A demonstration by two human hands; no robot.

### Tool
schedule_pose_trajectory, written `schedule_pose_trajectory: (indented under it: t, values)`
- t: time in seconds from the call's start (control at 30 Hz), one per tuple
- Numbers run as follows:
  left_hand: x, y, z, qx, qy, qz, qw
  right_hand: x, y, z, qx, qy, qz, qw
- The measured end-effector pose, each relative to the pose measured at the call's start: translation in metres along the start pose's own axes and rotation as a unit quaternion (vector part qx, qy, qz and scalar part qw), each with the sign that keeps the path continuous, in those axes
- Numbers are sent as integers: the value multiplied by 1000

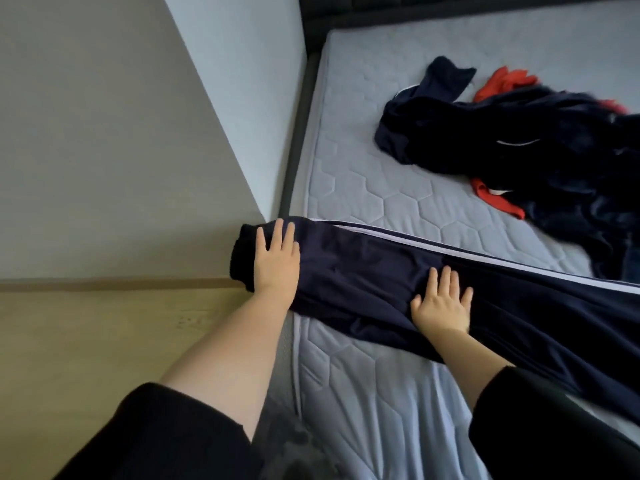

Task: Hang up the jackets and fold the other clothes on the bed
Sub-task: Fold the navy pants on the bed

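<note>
Dark navy track trousers [363, 271] with a white side stripe lie stretched across the near part of the bed [363, 188], their cuffed end hanging over the left edge. My left hand [275, 261] presses flat on that cuffed end, fingers straight. My right hand [441, 303] lies flat on the trouser leg further right, fingers spread. A crumpled pile of dark navy clothes [519, 143] with red pieces [498, 202] sits on the mattress at the far right.
The bed has a dark frame and headboard [346, 12] and a quilted light-blue mattress. A pale wall [104, 133] and wooden floor [86, 341] lie to the left of the bed. Bare mattress shows in front of the trousers.
</note>
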State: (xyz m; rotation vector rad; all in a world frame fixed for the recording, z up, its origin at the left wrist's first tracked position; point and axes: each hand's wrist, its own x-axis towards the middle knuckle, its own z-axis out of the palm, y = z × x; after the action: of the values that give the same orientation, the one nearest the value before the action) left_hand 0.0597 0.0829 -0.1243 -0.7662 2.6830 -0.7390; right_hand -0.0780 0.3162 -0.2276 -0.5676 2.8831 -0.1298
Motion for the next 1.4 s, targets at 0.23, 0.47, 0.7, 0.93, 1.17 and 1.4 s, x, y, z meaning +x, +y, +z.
schedule_pose_trajectory:
  t: [0.23, 0.47, 0.7, 0.93, 1.17, 1.4]
  values:
    - [-33, 69, -4, -199, 17, 215, 956, -9, 10, -24, 65, -49, -78, 994]
    - [-25, 172, -76, -282, -129, 260, 914, -16, 99, -70, 131, 50, 9, 990]
    - [-34, 235, -110, -262, -166, 332, 891, -50, 241, -90, 81, 18, 317, 945]
    - [-53, 239, -107, -194, -98, 399, 891, -69, 270, -79, 38, 5, 275, 961]
    - [-58, 230, -121, -300, -24, 405, 863, -90, 213, -88, -92, -68, 53, 992]
    - [-69, 222, -135, -428, -25, 331, 841, -99, 217, -98, 524, -254, 222, 782]
